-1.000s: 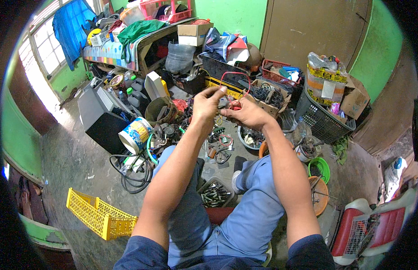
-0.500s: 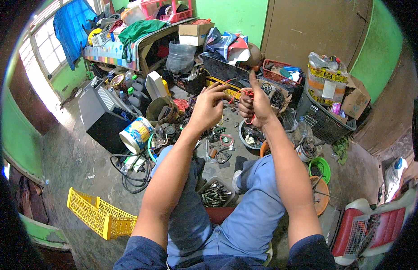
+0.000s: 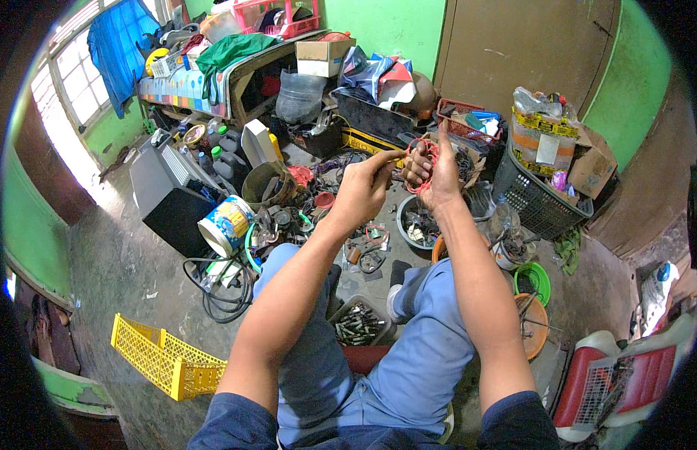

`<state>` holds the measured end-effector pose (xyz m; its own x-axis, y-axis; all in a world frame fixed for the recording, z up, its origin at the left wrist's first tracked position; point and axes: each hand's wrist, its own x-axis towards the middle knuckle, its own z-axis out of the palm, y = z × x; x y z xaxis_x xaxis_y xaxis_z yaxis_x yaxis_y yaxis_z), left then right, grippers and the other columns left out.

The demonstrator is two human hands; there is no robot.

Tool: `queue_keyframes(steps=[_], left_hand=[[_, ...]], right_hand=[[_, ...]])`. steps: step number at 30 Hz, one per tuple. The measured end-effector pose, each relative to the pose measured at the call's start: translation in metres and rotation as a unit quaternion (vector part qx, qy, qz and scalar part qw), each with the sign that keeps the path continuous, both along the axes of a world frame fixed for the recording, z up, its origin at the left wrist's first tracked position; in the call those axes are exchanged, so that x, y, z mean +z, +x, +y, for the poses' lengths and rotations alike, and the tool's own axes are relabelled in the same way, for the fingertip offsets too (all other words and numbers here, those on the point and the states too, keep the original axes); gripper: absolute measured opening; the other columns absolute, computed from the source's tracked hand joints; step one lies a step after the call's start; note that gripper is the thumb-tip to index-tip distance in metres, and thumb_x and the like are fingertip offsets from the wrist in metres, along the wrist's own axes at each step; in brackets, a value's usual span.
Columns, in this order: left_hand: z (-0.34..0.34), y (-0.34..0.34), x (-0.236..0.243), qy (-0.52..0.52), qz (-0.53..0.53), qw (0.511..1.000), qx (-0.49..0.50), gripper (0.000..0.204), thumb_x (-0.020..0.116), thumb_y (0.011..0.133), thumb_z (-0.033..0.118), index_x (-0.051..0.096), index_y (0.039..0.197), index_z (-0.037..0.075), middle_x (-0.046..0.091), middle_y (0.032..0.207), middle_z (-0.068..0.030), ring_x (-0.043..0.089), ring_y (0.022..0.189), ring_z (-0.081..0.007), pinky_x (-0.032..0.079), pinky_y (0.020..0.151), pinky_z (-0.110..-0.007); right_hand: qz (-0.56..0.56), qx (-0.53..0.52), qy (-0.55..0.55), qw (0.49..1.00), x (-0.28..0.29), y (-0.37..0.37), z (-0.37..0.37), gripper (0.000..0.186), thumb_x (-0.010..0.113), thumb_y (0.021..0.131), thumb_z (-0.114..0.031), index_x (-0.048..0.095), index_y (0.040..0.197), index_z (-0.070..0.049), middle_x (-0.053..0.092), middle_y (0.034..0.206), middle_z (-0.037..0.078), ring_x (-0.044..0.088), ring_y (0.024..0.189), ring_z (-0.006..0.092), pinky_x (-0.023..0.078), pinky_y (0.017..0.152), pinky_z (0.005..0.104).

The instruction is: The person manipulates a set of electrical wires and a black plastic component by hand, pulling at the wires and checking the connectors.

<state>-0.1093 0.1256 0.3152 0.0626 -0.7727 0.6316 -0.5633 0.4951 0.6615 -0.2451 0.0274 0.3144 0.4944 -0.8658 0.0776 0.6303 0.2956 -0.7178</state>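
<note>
1 red wire (image 3: pixel 434 153) looped about the right grip (image 3: pixel 438 180)
Its fingers are curled tight on the loops, thumb up; the left grip (image 3: pixel 363 189) reaches beside them, whether pinching cannot be told. Grey basin (image 3: pixel 403 231) rim below; floor (image 3: pixel 138 277) spreads leftward around a yellow crate (image 3: pixel 180 379).

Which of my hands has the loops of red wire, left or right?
Your right hand: red wire loops show at its curled fingers, with thumb raised. No loops show on your left hand, its index finger extended.
</note>
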Motion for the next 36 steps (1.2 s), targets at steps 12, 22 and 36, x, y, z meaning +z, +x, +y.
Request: queue_keyframes(steps=[12,22,36], left_hand=[[-0.009,0.004,-0.014,-0.037,-0.070,0.996,-0.028,0.041,0.055,0.086,-0.006,0.064,0.125,0.004,0.069,0.096,-0.0231,0.071,0.086,-0.0300,0.053,0.079,-0.035],[-0.007,0.006,-0.008,0.040,-0.061,0.997,0.036,0.016,0.062,0.096,0.014,0.062,0.101,-0.001,0.064,0.076,-0.0201,0.065,0.068,-0.0319,0.050,0.064,-0.039],[0.004,0.030,-0.001,0.140,-0.233,0.962,0.028,0.025,0.073,0.088,0.027,0.072,0.087,0.002,0.067,0.073,-0.0172,0.064,0.069,-0.0322,0.048,0.063,-0.040]], right_hand=[[0.150,-0.072,-0.074,0.983,-0.007,0.011,0.005,0.041,0.069,0.090,-0.052,0.059,0.088,-0.012,0.050,0.062,-0.004,0.051,0.047,0.0083,0.040,0.043,0.0239],[-0.010,-0.068,-0.024,0.997,-0.010,0.014,-0.002,0.028,0.056,0.101,-0.035,0.056,0.089,-0.010,0.058,0.072,0.003,0.058,0.057,0.0151,0.049,0.051,0.0312],[0.089,-0.102,-0.005,0.991,0.005,0.007,0.000,0.057,0.062,0.091,-0.058,0.038,0.063,-0.015,0.027,0.052,-0.008,0.026,0.038,0.0079,0.018,0.037,0.0240]])
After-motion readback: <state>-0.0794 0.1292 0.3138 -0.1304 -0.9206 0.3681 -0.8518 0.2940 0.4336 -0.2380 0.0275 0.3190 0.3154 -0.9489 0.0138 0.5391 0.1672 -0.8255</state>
